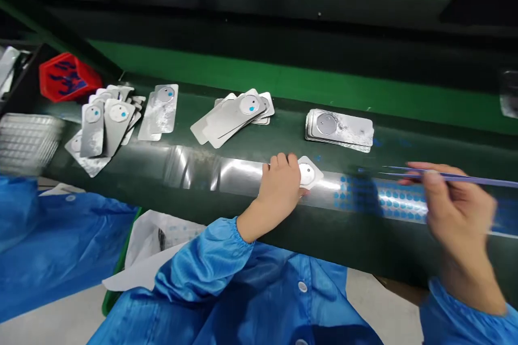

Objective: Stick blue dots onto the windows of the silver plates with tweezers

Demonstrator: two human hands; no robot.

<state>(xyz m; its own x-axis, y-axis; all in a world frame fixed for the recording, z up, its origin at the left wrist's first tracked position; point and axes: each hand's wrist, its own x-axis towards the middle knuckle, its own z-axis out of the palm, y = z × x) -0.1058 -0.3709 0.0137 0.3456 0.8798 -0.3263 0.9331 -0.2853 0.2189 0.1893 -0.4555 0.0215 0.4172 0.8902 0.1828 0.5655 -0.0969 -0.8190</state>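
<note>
My left hand (280,186) rests on the belt's shiny front rail, fingers curled over a small white plate with a round disc (309,172), pressing it down. My right hand (459,210), blurred by motion, pinches a pair of thin blue tweezers (465,177) whose tips point left. Under the tweezers a strip of small blue round stickers (388,199) lies along the rail. Behind my left hand sits a neat stack of silver plates (340,128) on the green belt (283,135).
Further left on the belt lie a fanned pile of plates with blue dots (234,116), a pair of plates (159,110) and a loose heap (103,126). A red box (67,75) and a clear ribbed tray (26,140) stand at far left. A white bag (157,237) hangs below.
</note>
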